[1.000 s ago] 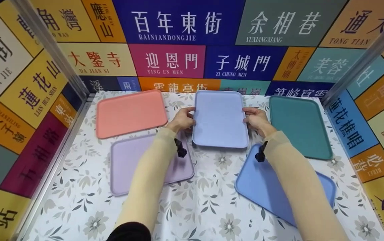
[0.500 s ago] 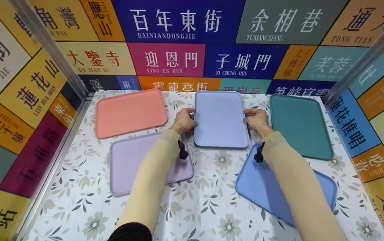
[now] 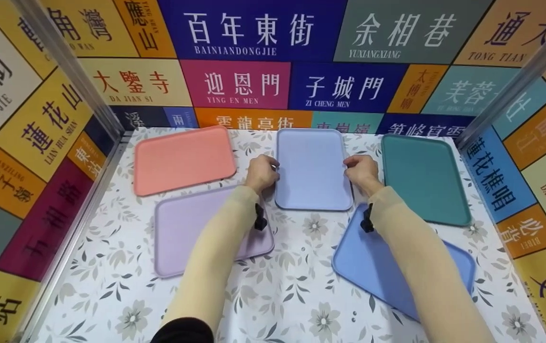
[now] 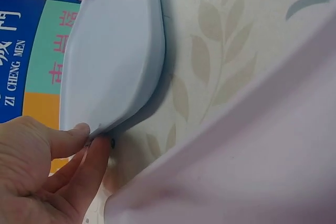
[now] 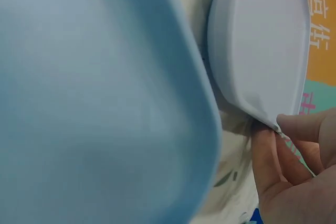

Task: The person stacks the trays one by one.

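Five trays out on the floral cloth, all bare, nothing in any of them. Lilac-blue tray at back centre, between the pink tray and the green tray. Left hand on its left rim, thumb over the edge and fingers tucked under, pinching. Right hand on the right rim, same pinch, thumb on top, fingers beneath. Purple tray near left under the sleeve, blue tray near right, skewed. All flat rectangles, rounded corners, low raised lips, smooth matte finish, plastic by the look.
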### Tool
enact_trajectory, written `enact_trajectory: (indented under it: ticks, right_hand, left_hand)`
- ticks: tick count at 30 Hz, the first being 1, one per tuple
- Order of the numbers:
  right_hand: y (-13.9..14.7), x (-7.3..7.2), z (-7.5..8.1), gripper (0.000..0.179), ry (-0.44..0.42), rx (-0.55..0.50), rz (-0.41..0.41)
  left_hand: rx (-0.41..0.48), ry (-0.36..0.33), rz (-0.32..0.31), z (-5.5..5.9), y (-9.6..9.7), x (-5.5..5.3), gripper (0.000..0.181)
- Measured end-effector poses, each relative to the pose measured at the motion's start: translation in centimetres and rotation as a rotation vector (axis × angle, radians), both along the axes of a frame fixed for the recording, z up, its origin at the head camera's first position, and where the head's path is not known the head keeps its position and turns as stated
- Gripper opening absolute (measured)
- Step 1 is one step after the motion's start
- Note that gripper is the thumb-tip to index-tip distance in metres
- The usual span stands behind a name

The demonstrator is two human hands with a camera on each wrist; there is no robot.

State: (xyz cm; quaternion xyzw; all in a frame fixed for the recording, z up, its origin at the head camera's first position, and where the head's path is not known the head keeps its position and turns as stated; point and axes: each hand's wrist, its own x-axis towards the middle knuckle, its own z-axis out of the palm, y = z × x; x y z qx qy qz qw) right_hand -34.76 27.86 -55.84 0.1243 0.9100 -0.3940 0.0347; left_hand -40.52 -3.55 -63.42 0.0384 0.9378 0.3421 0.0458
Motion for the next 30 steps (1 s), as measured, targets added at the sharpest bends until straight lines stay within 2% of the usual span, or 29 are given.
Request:
enact_trajectory:
  ticks: [4, 5, 10, 11, 12, 13, 14, 16, 20, 23, 28, 30]
  right_hand:
    - [0.1, 0.3, 0.8, 0.043, -0.029, 0.013, 0.049]
    - [0.8, -0.3, 0.0, 0.04, -0.023, -0.008, 0.066]
    - [0.9, 0.2, 0.8, 0.039, -0.038, 0.011, 0.082]
    - [0.8, 0.3, 1.0, 0.039, -0.04, 0.005, 0.087]
    - [0.0, 1.0, 2.0, 0.041, -0.051, 0.03, 0.083]
    - [-0.1, 1.1, 2.2, 0.04, -0.049, 0.031, 0.093]
    - [-0.2, 1.2, 2.3, 0.04, -0.044, 0.034, 0.106]
    - [-0.5, 1.5, 2.6, 0.039, -0.031, 0.036, 0.129]
    - [-1.1, 2.0, 3.1, 0.042, -0.004, 0.044, 0.18]
    - [-1.7, 2.5, 3.5, 0.043, 0.01, 0.048, 0.213]
    - [-2.5, 3.4, 4.0, 0.044, 0.016, 0.043, 0.279]
    - [-2.9, 3.8, 4.2, 0.046, 0.011, 0.037, 0.315]
  left_hand:
    - [0.01, -0.021, -0.007, 0.1, -0.3, -0.2, 0.042]
    - [0.013, -0.026, -0.013, 0.1, -0.4, -0.4, 0.041]
    - [0.066, -0.056, -0.044, 0.3, -0.8, -1.1, 0.037]
    - [0.085, -0.065, -0.047, 0.4, -0.9, -1.2, 0.037]
    - [0.098, -0.067, -0.049, 0.7, -1.1, -1.2, 0.037]
    - [0.119, -0.07, -0.052, 0.9, -1.2, -1.1, 0.037]
    - [0.126, -0.08, -0.053, 2.1, -1.5, -0.3, 0.037]
    - [0.149, -0.083, -0.067, 3.5, -1.8, 0.5, 0.037]
    - [0.149, -0.119, -0.094, 7.6, -2.7, 3.4, 0.039]
    - [0.16, -0.109, -0.133, 7.3, -4.1, 3.3, 0.036]
    - [0.141, -0.107, -0.162, 8.7, -5.5, 4.9, 0.037]
    - [0.105, -0.13, -0.151, 10.8, -5.4, 6.7, 0.038]
